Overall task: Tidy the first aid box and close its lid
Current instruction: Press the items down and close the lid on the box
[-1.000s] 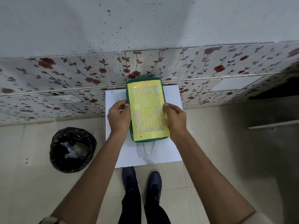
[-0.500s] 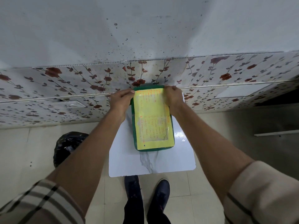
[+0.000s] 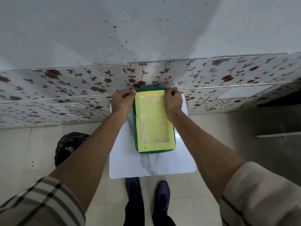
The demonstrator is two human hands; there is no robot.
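Observation:
A green first aid box (image 3: 154,126) with a yellow printed label on its shut lid lies lengthwise on a small white marble-patterned table (image 3: 151,165), its far end against the wall. My left hand (image 3: 123,101) grips the box's far left corner. My right hand (image 3: 173,101) grips its far right corner. Both hands have their fingers curled over the far edge. The box's contents are hidden under the lid.
A wall with flower-patterned tiles (image 3: 65,88) stands right behind the table. A bin lined with a black bag (image 3: 68,144) sits on the tiled floor at the left. My dark shoes (image 3: 147,194) stand at the table's near edge.
Both hands moved from the box's middle sides up to its far corners and have stayed there. The view has shifted a little.

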